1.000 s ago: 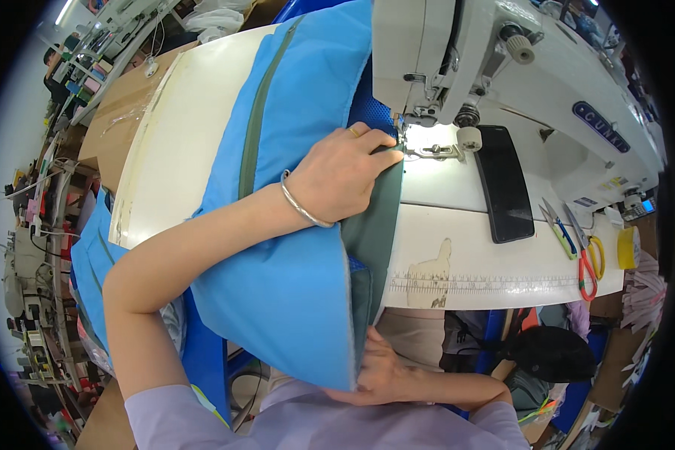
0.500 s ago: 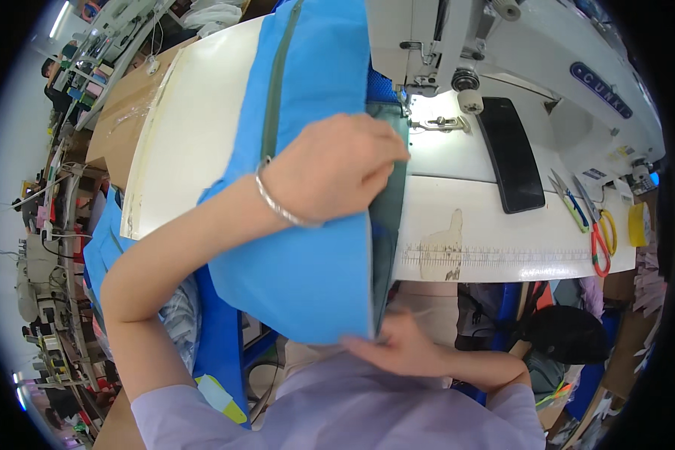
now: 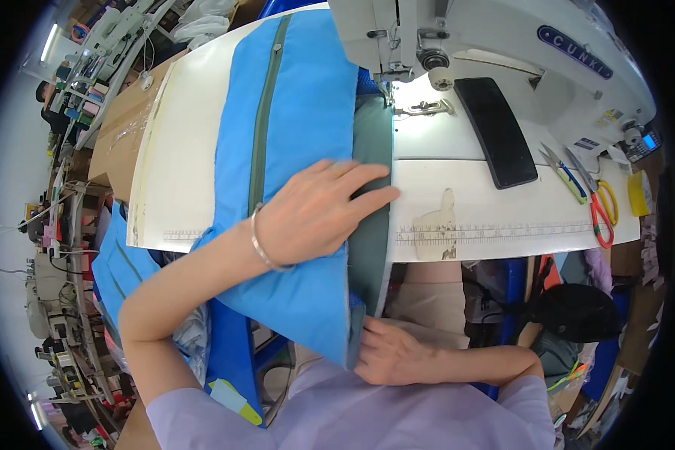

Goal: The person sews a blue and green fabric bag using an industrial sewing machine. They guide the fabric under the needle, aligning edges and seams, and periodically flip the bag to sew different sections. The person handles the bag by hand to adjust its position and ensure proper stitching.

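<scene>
A blue fabric panel [image 3: 311, 97] with a dark green zipper [image 3: 265, 112] lies across the table and hangs over its front edge. Along its right side shows a grey-green fabric layer [image 3: 371, 146], whose far end reaches the sewing machine's needle area [image 3: 388, 94]. My left hand [image 3: 315, 210], a silver bangle at the wrist, rests palm down on the blue panel, fingers spread toward the grey-green layer. Below the table edge, my right hand [image 3: 394, 354] is closed on the lower edge of the fabric; its fingertips are partly hidden by the cloth.
Right of the needle lie a black phone [image 3: 495, 131], thread snips [image 3: 566, 174] and scissors [image 3: 598, 206] with red and yellow handles. Yellow tape [image 3: 638, 193] stands at the table's right end. A printed ruler [image 3: 495, 231] runs along the front. Another blue piece [image 3: 124, 259] hangs at left.
My left hand has slid nearer along the fabric and its fingers have spread from a curled shape. My right hand now grips the lower fabric edge. The panel's lower part has shifted left and nearer.
</scene>
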{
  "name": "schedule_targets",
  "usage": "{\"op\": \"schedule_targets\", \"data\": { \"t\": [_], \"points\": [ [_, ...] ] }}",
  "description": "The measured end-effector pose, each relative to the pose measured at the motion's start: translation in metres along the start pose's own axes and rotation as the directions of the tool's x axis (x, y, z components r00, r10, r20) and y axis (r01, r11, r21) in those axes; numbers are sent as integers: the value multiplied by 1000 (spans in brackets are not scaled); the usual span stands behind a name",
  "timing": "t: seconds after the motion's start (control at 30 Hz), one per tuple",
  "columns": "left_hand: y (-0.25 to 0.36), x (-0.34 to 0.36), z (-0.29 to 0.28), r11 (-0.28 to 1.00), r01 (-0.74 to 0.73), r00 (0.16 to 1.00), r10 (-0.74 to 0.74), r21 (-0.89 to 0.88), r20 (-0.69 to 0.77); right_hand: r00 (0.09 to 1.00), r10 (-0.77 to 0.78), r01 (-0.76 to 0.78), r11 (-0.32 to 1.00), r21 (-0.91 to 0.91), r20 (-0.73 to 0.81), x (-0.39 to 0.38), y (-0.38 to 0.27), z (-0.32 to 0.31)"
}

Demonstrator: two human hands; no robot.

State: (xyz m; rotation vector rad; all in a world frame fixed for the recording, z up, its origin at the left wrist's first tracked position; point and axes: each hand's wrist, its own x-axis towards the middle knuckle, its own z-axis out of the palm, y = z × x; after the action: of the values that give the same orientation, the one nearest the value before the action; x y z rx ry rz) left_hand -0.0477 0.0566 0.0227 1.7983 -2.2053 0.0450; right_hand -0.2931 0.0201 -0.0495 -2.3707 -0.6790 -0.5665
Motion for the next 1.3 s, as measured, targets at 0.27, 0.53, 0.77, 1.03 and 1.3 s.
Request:
{"op": "schedule_targets", "data": {
  "t": [0.27,0.53,0.77,1.03,1.3],
  "points": [
    [-32,58,14,957,-288,954,283,33,97,998,-16,15,1000,-19,-53,14,-11,-15],
    [16,27,11,949,-76,979,129,-308,157,970,123,-89,982,167,-211,-6,-8,7],
    [-3,3,-4,996,23,999,-25,-81,-20,931,262,-162,920,357,-253,-17,-4,16],
    [-1,3,3,998,35,995,-30,-60,91,946,272,-177,891,418,-179,-37,-3,10],
    [-26,25,3,994,51,994,-41,-101,100,879,474,-315,659,683,-51,-18,21,-27]
  ]
}}
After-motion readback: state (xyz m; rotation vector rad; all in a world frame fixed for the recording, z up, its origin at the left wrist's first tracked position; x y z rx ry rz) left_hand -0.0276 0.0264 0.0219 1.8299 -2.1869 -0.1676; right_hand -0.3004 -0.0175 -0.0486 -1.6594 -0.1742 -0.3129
